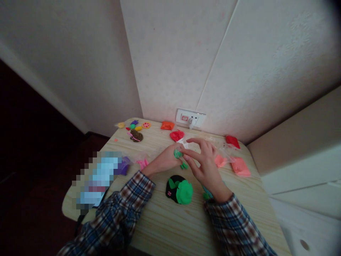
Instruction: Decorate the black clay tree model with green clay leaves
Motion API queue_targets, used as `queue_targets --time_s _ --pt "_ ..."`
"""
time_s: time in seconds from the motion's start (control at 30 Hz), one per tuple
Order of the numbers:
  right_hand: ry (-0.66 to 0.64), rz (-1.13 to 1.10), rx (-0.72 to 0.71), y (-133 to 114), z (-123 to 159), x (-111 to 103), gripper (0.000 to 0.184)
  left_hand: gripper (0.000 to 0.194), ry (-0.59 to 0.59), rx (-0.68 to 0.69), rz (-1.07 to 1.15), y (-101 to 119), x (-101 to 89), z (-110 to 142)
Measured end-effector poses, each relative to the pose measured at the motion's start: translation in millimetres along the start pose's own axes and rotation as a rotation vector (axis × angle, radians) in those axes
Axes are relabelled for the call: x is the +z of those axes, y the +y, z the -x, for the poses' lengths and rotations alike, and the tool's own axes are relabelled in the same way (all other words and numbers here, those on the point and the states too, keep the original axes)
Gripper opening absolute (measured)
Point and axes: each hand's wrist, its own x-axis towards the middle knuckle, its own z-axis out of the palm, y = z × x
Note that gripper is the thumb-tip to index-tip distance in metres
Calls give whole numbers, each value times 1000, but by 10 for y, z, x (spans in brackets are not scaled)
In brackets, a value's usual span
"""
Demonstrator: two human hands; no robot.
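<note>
My left hand [172, 156] is closed around a small clear plastic bag with green clay [177, 153] in it. At the bag's edge my right hand [204, 161] has its index finger and thumb close together, the other fingers raised; the exact contact is hard to see. Just below lie small green clay pieces [184, 166]. Nearer to me is a black rounded base [172, 193], bearing a bright green clay disc [184, 192], green leaf shapes and a little pink flower. More green clay [206, 196] shows beside my right wrist.
Behind my hands lie an orange packet [167, 125] and red packets [232, 142]. Coral packets [240, 166] are at right. Small fruit figures [138, 128] and a brown clay piece [136, 135] sit back left. A blurred-out phone [99, 181] and purple packet [123, 166] are left. A wall socket [190, 118] borders the table.
</note>
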Motion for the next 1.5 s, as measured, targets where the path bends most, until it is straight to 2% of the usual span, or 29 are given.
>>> queue_targets --time_s 0.23,0.37,0.5,0.63,0.77,0.93,1.17,1.3,1.43,1.5 --pt "-25 45 -27 -66 17 59 25 29 3 -63 247 18 2 33" --pt "-35 61 -60 -18 36 29 30 28 -24 -79 332 52 7 33" --pt "38 13 -95 46 64 -49 35 25 -60 -121 369 103 29 52" --pt "139 22 -143 9 68 -91 19 26 -133 -152 401 94 66 76" --pt "208 61 -155 -56 67 -124 9 22 -187 -136 281 34 70 64" --pt "161 72 -124 -74 76 -189 15 26 -156 -68 112 11 26 31" --pt "101 -53 -96 -39 77 -219 19 22 -92 23 -148 132 22 63" --pt "97 -97 -88 -48 93 -195 19 21 -106 28 -129 100 55 69" --pt "175 -91 -41 -73 91 -218 14 22 -112 23 -75 75 52 60" --pt "213 -126 17 -42 81 -238 10 23 -68 17 -72 102 19 64"
